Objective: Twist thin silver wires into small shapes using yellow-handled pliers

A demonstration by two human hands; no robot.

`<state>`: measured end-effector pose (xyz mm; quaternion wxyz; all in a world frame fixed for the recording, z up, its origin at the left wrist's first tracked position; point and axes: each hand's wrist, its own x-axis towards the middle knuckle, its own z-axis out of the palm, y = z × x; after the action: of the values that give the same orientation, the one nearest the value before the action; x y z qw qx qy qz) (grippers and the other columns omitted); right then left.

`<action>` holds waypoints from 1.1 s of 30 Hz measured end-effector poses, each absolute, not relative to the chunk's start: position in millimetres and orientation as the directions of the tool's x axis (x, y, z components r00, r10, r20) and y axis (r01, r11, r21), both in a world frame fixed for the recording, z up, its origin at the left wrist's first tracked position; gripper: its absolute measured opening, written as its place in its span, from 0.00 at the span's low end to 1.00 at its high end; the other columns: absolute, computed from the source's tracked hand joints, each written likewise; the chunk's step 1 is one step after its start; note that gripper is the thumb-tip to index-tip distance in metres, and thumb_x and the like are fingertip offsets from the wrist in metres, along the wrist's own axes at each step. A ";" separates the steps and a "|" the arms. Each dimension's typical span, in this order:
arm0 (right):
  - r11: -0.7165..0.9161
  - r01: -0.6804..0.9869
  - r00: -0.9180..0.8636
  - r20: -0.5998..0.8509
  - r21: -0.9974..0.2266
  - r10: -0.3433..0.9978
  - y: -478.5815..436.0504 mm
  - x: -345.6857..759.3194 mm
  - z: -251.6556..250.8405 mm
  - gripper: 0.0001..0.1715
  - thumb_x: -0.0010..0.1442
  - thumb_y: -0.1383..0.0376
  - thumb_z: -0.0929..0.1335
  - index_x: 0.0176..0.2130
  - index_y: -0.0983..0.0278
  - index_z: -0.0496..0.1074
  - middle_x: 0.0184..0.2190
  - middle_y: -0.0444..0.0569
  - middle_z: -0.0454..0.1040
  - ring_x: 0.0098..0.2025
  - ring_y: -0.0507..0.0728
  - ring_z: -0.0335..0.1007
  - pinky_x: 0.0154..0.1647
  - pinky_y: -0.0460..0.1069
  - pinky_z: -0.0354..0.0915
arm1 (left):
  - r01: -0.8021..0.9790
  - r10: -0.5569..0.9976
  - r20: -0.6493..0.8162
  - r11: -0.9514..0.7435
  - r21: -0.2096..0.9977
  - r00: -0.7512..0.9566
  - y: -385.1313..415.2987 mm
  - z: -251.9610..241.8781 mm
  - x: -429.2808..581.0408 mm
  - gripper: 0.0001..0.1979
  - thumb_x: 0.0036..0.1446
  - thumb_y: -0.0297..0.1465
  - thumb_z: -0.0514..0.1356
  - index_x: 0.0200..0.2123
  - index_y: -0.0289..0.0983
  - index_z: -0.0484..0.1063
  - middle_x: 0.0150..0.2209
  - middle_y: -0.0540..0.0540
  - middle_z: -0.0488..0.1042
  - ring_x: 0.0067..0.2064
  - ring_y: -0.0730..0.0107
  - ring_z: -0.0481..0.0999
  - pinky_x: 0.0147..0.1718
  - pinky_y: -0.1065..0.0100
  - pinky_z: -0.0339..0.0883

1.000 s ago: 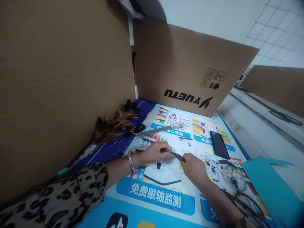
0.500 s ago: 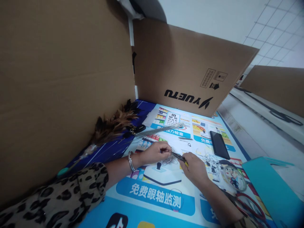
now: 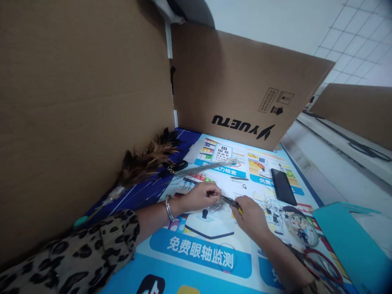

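My right hand [image 3: 249, 213] is closed round a pair of pliers [image 3: 229, 201] with a yellow and dark handle. The jaws point left and meet the fingertips of my left hand [image 3: 200, 197]. Those fingers are pinched together on a small thing, perhaps thin wire, too small to make out. Just below the fingertips a loose tangle of thin wire [image 3: 218, 206] lies over the printed table cover [image 3: 211, 261]. Behind my hands rests a bundle of straight thin metal wires [image 3: 208, 165].
Brown feathers [image 3: 150, 155] lie along the left cardboard panel [image 3: 76, 90]. A black phone [image 3: 283, 186], a wire coil [image 3: 302, 229], red-handled tool [image 3: 324, 265] and teal sheet [image 3: 352, 241] are at the right. A cardboard panel [image 3: 245, 81] stands at the back.
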<state>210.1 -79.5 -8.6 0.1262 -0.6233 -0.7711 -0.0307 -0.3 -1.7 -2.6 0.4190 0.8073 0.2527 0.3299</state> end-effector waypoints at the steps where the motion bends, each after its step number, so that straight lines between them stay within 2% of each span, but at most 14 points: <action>1: 0.218 0.970 -0.190 0.230 -0.106 0.955 -79.5 209.8 -8.5 0.11 0.61 0.59 0.62 0.37 0.62 0.68 0.32 0.48 0.70 0.37 0.56 0.65 0.37 0.47 0.57 | 0.132 0.685 0.323 -0.523 0.842 0.653 -1.7 -2.7 -0.3 0.05 0.52 0.24 0.55 0.29 0.33 0.71 0.29 0.48 0.71 0.32 0.73 0.69 0.34 0.71 0.64; 33: 0.214 0.972 -0.195 0.178 -0.096 0.965 -78.5 208.4 -5.0 0.10 0.60 0.60 0.62 0.38 0.63 0.67 0.34 0.49 0.70 0.38 0.57 0.65 0.37 0.48 0.57 | 0.138 0.701 0.293 -0.488 0.862 0.650 1.5 -10.3 0.7 0.05 0.52 0.25 0.55 0.28 0.34 0.70 0.28 0.49 0.70 0.31 0.74 0.68 0.30 0.73 0.62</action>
<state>208.4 -78.5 -5.0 0.0999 -0.6266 -0.7727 -0.0191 0.7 1.5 -10.3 0.4323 0.7989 0.2625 0.3255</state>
